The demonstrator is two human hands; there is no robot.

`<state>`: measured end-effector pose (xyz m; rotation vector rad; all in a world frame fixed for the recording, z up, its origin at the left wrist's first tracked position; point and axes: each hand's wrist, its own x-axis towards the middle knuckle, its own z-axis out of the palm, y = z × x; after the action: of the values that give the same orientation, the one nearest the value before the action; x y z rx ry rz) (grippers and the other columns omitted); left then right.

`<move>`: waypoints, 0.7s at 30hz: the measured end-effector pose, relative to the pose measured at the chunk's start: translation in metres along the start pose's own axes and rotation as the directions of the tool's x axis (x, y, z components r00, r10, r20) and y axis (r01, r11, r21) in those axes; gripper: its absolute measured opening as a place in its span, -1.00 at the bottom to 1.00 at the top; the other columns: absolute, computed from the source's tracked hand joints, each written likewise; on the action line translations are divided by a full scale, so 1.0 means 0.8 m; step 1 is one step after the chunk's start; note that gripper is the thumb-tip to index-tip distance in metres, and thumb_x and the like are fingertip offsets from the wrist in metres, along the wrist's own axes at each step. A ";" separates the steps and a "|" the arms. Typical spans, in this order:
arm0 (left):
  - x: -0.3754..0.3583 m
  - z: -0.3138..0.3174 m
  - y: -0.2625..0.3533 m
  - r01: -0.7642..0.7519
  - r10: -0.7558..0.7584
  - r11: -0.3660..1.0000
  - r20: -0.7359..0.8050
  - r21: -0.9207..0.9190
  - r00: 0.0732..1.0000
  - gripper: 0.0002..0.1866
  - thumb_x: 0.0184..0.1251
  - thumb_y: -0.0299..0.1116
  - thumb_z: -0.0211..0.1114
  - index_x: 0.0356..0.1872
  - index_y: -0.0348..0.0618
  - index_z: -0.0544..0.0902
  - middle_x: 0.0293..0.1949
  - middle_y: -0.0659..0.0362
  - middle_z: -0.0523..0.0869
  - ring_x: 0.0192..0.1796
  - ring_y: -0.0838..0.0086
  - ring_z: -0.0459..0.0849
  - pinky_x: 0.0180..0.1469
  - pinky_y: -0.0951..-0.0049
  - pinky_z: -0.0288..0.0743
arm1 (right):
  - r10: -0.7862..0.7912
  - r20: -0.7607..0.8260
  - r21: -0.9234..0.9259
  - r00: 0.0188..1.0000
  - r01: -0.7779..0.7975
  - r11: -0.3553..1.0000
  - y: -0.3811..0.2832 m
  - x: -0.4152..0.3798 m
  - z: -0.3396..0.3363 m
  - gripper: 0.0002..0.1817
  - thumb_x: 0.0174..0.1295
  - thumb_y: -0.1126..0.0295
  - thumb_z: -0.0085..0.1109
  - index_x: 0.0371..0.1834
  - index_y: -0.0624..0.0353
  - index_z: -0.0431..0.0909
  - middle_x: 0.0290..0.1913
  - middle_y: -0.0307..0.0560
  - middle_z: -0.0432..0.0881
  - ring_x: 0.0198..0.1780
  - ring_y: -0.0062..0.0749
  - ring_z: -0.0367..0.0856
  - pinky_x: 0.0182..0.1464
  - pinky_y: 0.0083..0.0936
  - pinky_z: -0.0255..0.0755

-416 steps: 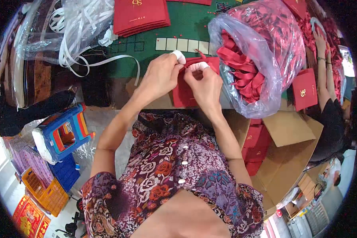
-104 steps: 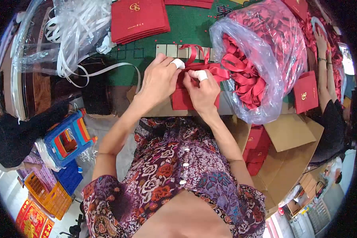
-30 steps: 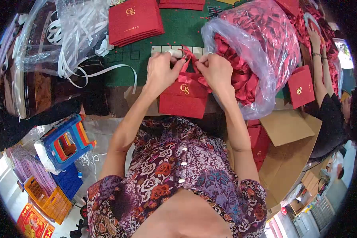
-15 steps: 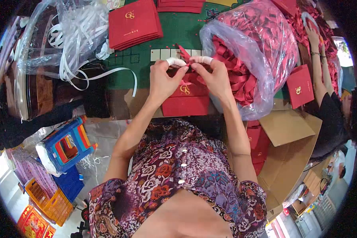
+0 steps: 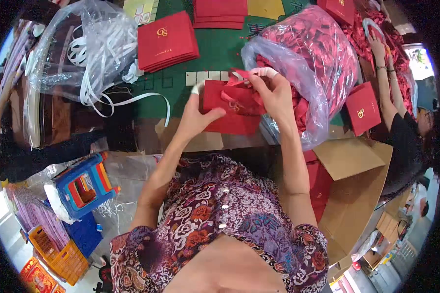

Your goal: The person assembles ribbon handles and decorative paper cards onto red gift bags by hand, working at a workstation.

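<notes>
A red paper gift bag (image 5: pixel 214 99) with gold letters and a red ribbon across its front is at the table's near edge. My left hand (image 5: pixel 194 116) wraps its left edge, the thumb over the front and the white-taped index finger along the side; its other fingers are hidden. At the upper right of the bag my right hand (image 5: pixel 275 96) pinches a red ribbon (image 5: pixel 238 77) between thumb and taped index finger. Another flat red piece (image 5: pixel 237 125) lies beneath the bag.
Stacked red bags (image 5: pixel 167 43) lie at the back left. A plastic sack of red ribbons (image 5: pixel 322 53) stands to the right, a clear bag of white ribbons (image 5: pixel 95 46) to the left. An open cardboard box (image 5: pixel 357 195) is below right. Another person's arms (image 5: pixel 387 80) reach in at far right.
My hands have moved apart from a shared pinch on the ribbon. The left has dropped to the bag's left side; the right has shifted slightly right. The bag's front is more exposed.
</notes>
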<state>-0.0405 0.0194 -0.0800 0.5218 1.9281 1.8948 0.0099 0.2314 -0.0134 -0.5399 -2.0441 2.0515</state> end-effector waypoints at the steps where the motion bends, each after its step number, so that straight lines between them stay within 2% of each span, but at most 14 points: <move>1: -0.009 0.004 0.015 0.139 -0.130 0.986 0.095 -0.092 0.987 -0.15 0.08 -0.32 0.61 0.36 -0.29 0.32 0.17 0.01 0.63 0.17 0.38 0.63 0.23 0.30 0.52 | -0.042 0.000 -0.122 0.999 0.042 0.992 0.002 0.003 0.000 -0.84 0.40 0.39 0.24 -0.14 0.26 0.69 -0.34 -0.38 0.65 -0.33 -0.75 0.52 -0.25 -0.73 0.40; 2: -0.017 0.004 0.006 0.108 -0.112 0.991 0.051 0.076 0.992 -0.15 0.08 -0.33 0.61 0.36 -0.28 0.33 0.15 0.02 0.65 0.14 0.39 0.65 0.21 0.32 0.54 | -0.055 0.000 -0.122 0.998 0.055 0.991 0.002 0.007 0.003 -0.84 0.40 0.39 0.24 -0.14 0.26 0.69 -0.34 -0.38 0.65 -0.33 -0.75 0.52 -0.25 -0.73 0.40; 5: -0.025 0.002 0.020 0.080 -0.086 0.993 0.077 0.082 0.993 -0.16 0.09 -0.35 0.60 0.37 -0.29 0.32 0.14 0.01 0.65 0.15 0.39 0.64 0.22 0.33 0.53 | -0.169 0.002 -0.321 0.986 0.160 0.933 -0.002 0.026 0.006 -0.81 0.35 0.36 0.26 -0.17 0.28 0.71 -0.42 -0.41 0.62 -0.38 -0.77 0.48 -0.33 -0.70 0.35; 8: -0.042 0.003 0.036 0.066 -0.077 0.989 0.076 0.136 0.994 -0.18 0.09 -0.38 0.58 0.36 -0.30 0.33 0.12 0.00 0.66 0.13 0.37 0.65 0.21 0.33 0.53 | -0.203 -0.109 -0.319 0.973 0.159 0.934 0.000 0.059 0.001 -0.80 0.34 0.35 0.27 -0.17 0.27 0.72 -0.41 -0.41 0.62 -0.38 -0.78 0.48 -0.33 -0.68 0.36; 9: -0.047 0.003 0.036 0.057 -0.068 0.991 0.093 0.122 0.993 -0.18 0.09 -0.38 0.58 0.36 -0.31 0.33 0.12 0.00 0.66 0.14 0.37 0.65 0.22 0.32 0.52 | -0.162 -0.051 -0.392 0.985 0.130 0.911 -0.021 0.067 -0.007 -0.80 0.34 0.35 0.27 -0.15 0.26 0.73 -0.41 -0.41 0.63 -0.37 -0.79 0.48 -0.31 -0.68 0.38; 11: -0.053 0.002 0.043 0.054 -0.059 0.997 0.099 0.058 0.993 -0.20 0.12 -0.41 0.55 0.38 -0.32 0.32 0.11 0.00 0.66 0.13 0.38 0.64 0.24 0.32 0.49 | -0.220 -0.064 -0.298 0.973 0.192 0.935 0.008 0.072 0.000 -0.80 0.34 0.34 0.27 -0.16 0.26 0.73 -0.42 -0.43 0.62 -0.36 -0.79 0.47 -0.31 -0.68 0.38; 12: -0.055 -0.002 0.047 0.062 -0.081 0.979 0.094 0.193 0.992 -0.20 0.15 -0.43 0.53 0.39 -0.32 0.31 0.15 0.02 0.63 0.18 0.42 0.59 0.28 0.32 0.45 | -0.271 -0.080 -0.206 0.959 0.250 0.946 0.013 0.078 0.003 -0.80 0.34 0.33 0.27 -0.17 0.25 0.74 -0.43 -0.44 0.61 -0.36 -0.80 0.47 -0.30 -0.68 0.38; 13: -0.054 -0.003 0.044 0.039 -0.050 0.993 0.100 0.108 0.994 -0.21 0.16 -0.45 0.52 0.39 -0.32 0.31 0.16 0.03 0.62 0.18 0.43 0.58 0.28 0.34 0.45 | -0.283 -0.103 -0.313 0.954 0.239 0.919 0.002 0.072 0.006 -0.78 0.35 0.31 0.28 -0.20 0.28 0.74 -0.44 -0.47 0.58 -0.36 -0.80 0.46 -0.30 -0.68 0.38; 14: -0.054 -0.003 0.041 0.020 -0.022 1.000 0.105 0.021 0.994 -0.22 0.16 -0.47 0.51 0.40 -0.31 0.30 0.17 0.05 0.60 0.18 0.43 0.57 0.28 0.35 0.44 | -0.292 -0.092 -0.312 0.952 0.250 0.917 0.003 0.069 0.005 -0.76 0.35 0.30 0.28 -0.21 0.30 0.73 -0.45 -0.48 0.56 -0.35 -0.82 0.44 -0.30 -0.68 0.37; 15: -0.052 -0.006 0.043 -0.013 0.010 1.000 0.098 0.023 0.995 -0.22 0.16 -0.47 0.51 0.40 -0.31 0.30 0.17 0.05 0.60 0.18 0.43 0.57 0.28 0.35 0.44 | -0.285 -0.067 -0.348 0.956 0.245 0.905 0.004 0.065 0.001 -0.75 0.34 0.31 0.28 -0.15 0.32 0.73 -0.42 -0.40 0.64 -0.32 -0.76 0.52 -0.25 -0.65 0.43; 16: -0.049 -0.013 0.046 0.061 -0.060 0.998 0.106 -0.009 0.993 -0.25 0.20 -0.47 0.48 0.40 -0.31 0.30 0.18 0.05 0.59 0.20 0.43 0.55 0.29 0.36 0.42 | -0.302 -0.088 -0.433 0.949 0.236 0.870 -0.005 0.053 0.000 -0.68 0.33 0.31 0.28 0.01 0.32 0.70 -0.31 -0.26 0.74 -0.23 -0.66 0.62 -0.18 -0.62 0.50; 17: -0.043 -0.020 0.048 0.137 -0.132 0.990 0.119 -0.038 0.984 -0.28 0.24 -0.46 0.44 0.40 -0.32 0.30 0.18 0.06 0.58 0.21 0.43 0.54 0.31 0.37 0.40 | -0.221 -0.094 -0.373 0.971 0.171 0.912 -0.018 0.038 -0.001 -0.61 0.37 0.36 0.24 0.20 0.32 0.61 -0.12 -0.13 0.77 -0.11 -0.57 0.67 -0.07 -0.58 0.54; 20: -0.019 -0.038 0.045 0.192 -0.193 0.981 -0.019 -0.036 0.981 -0.36 0.34 -0.45 0.36 0.39 -0.32 0.30 0.16 0.06 0.57 0.21 0.43 0.51 0.31 0.38 0.37 | -0.242 -0.167 -0.235 0.956 0.200 0.951 -0.032 -0.006 -0.004 -0.64 0.44 0.45 0.16 0.25 0.34 0.56 0.04 -0.08 0.71 -0.01 -0.54 0.64 0.00 -0.56 0.55; 21: -0.005 -0.043 0.052 0.119 -0.119 0.993 -0.016 0.026 0.993 -0.41 0.40 -0.41 0.30 0.38 -0.32 0.32 0.16 0.05 0.57 0.23 0.43 0.48 0.33 0.39 0.34 | -0.347 -0.196 -0.244 0.917 0.298 0.923 -0.019 -0.018 -0.003 -0.68 0.42 0.47 0.19 0.20 0.32 0.59 0.03 -0.11 0.71 0.00 -0.55 0.64 0.01 -0.59 0.54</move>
<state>-0.0550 -0.0111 -0.0378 0.3925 1.9508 1.8051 0.0222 0.2288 0.0038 -0.4185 -2.0550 1.5188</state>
